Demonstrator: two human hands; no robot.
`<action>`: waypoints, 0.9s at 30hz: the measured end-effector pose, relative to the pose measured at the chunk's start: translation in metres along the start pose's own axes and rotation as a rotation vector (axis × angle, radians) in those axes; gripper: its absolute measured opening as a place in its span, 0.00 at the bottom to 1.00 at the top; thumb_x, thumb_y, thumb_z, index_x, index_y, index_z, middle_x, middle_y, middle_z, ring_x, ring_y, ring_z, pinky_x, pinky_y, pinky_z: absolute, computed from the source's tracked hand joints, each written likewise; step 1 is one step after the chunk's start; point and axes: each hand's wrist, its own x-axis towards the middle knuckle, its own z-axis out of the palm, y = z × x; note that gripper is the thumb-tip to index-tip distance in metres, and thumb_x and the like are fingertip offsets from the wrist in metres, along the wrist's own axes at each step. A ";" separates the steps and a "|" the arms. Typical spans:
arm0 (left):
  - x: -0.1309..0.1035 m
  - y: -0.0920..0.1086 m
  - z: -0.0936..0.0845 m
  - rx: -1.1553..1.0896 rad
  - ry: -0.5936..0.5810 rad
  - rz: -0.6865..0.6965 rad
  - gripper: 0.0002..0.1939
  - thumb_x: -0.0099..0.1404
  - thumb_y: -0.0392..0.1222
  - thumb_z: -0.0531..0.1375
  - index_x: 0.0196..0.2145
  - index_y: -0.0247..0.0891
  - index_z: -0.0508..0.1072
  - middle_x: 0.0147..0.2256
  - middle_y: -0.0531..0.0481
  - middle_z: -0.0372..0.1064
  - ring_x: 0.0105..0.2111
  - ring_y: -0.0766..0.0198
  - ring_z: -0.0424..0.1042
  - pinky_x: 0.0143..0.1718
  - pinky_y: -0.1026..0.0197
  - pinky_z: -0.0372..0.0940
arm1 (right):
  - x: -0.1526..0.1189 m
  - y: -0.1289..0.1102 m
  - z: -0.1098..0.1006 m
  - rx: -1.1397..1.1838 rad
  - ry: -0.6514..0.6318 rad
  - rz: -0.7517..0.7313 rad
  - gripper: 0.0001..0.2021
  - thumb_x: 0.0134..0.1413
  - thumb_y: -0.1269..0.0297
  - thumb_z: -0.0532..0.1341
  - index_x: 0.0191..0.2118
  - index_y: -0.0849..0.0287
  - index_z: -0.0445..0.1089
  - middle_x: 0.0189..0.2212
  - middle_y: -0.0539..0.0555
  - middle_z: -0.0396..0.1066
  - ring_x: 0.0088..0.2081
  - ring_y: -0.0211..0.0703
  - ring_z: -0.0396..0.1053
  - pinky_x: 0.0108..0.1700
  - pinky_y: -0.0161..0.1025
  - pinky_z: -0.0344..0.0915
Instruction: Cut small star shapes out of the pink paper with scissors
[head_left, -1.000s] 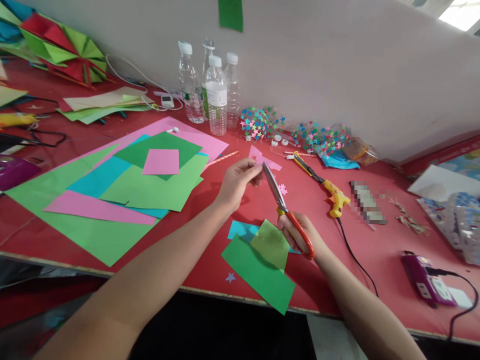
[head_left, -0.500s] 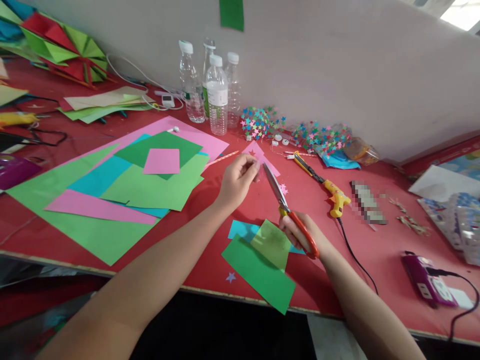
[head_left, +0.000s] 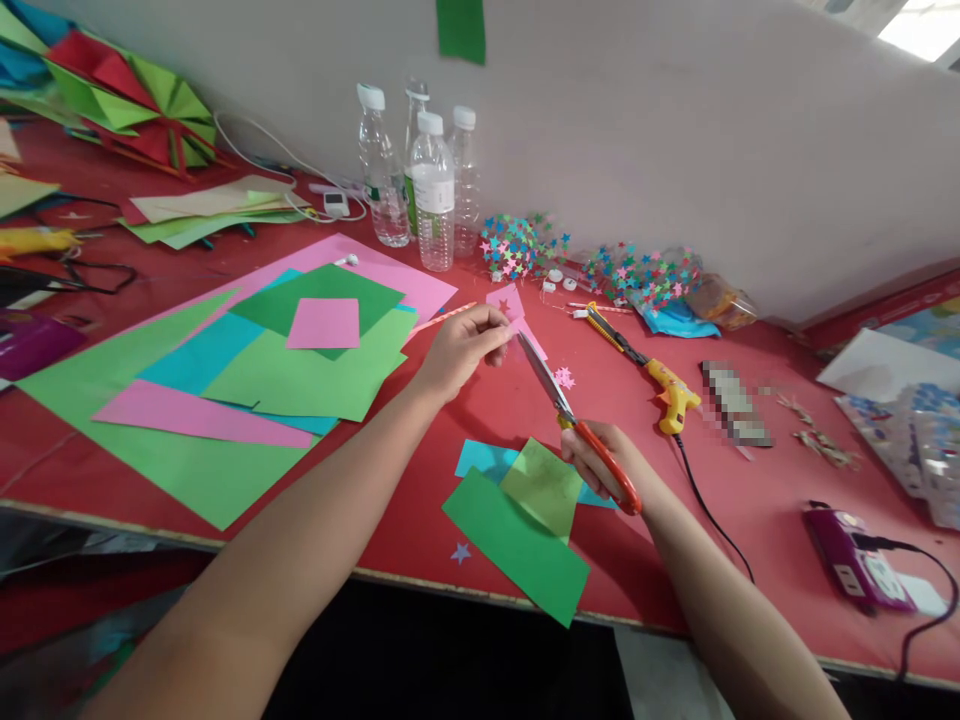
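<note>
My right hand (head_left: 600, 460) grips the orange-red handles of a pair of scissors (head_left: 547, 378), its blades pointing up and left. My left hand (head_left: 469, 345) pinches a small piece of pink paper (head_left: 517, 326) between thumb and fingers. The scissor tips reach this piece, right by the fingertips. Behind lies a pink sheet (head_left: 508, 295) with a red star shape showing in it; where it ends and the held piece begins is hard to tell. Small pink stars (head_left: 564, 378) lie right of the blades. Green paper (head_left: 517, 545) rests below, near the table edge.
Large coloured sheets (head_left: 225, 450) spread over the left of the red table. Plastic bottles (head_left: 435, 200) and star-filled clear packs (head_left: 645, 272) stand along the wall. A yellow glue gun (head_left: 675, 395) with its cord and a purple power box (head_left: 855, 560) are on the right.
My left hand has shifted slightly left, and more pink paper shows at its fingertips. The scissor tips have moved slightly left and down, up to the fingertips, with the blades looking closer together.
</note>
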 end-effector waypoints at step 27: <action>0.001 0.000 -0.006 -0.066 -0.103 -0.089 0.05 0.53 0.39 0.62 0.24 0.36 0.70 0.18 0.57 0.63 0.18 0.74 0.63 0.21 0.69 0.59 | -0.004 -0.005 0.002 -0.007 -0.085 -0.067 0.25 0.53 0.37 0.53 0.25 0.56 0.59 0.08 0.41 0.52 0.11 0.31 0.50 0.15 0.31 0.51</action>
